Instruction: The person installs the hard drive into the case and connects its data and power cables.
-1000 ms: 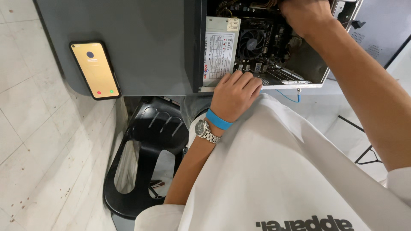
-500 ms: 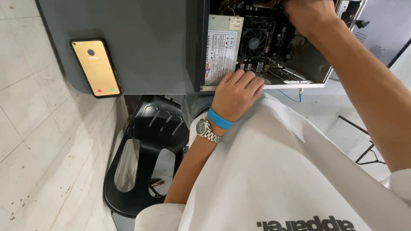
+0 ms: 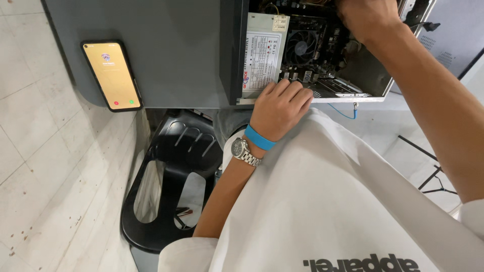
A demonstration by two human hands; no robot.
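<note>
Left hand [image 3: 280,108], fingers loosely curled, braces open PC case [image 3: 375,85] at near edge | right hand [image 3: 365,17] reaches deep inside, grip hidden | best kept steady, clear of fan [image 3: 301,46] | phone [image 3: 111,75] lies left on desk [image 3: 176,50]

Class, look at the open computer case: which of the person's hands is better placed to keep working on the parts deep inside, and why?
The right hand: it is already deep inside the open computer case, above the fan. The left hand only rests on the case's near edge.
</note>
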